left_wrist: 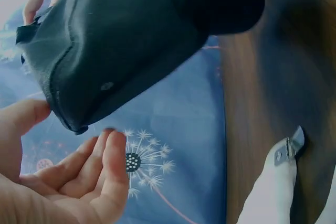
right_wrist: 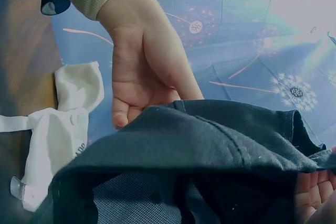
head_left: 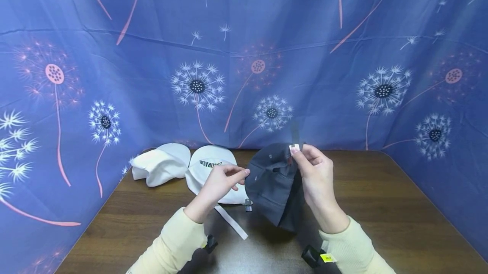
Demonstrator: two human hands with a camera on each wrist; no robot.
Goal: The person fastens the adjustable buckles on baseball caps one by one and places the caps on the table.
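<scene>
A dark grey cap (head_left: 272, 185) hangs above the table, its bill pointing downward in the head view. My right hand (head_left: 318, 176) pinches it at the back edge, the thumb beside a small white label (head_left: 294, 149). On the crown's other side is my left hand (head_left: 223, 183). In the left wrist view, that hand's thumb (left_wrist: 34, 111) is right at the cloth, while its loosely bent fingers (left_wrist: 107, 169) lie just below the crown's edge. The right wrist view looks into the cap's hollow, with a mesh-like lining (right_wrist: 136, 200).
Left of the dark cap, a white cap (head_left: 213, 161) with dark lettering lies on the wooden table (head_left: 362, 197), its strap (head_left: 231, 222) trailing toward the front. Another white cap (head_left: 162, 164) sits farther left. Blue dandelion-print cloth (head_left: 244, 24) hangs behind and along the sides.
</scene>
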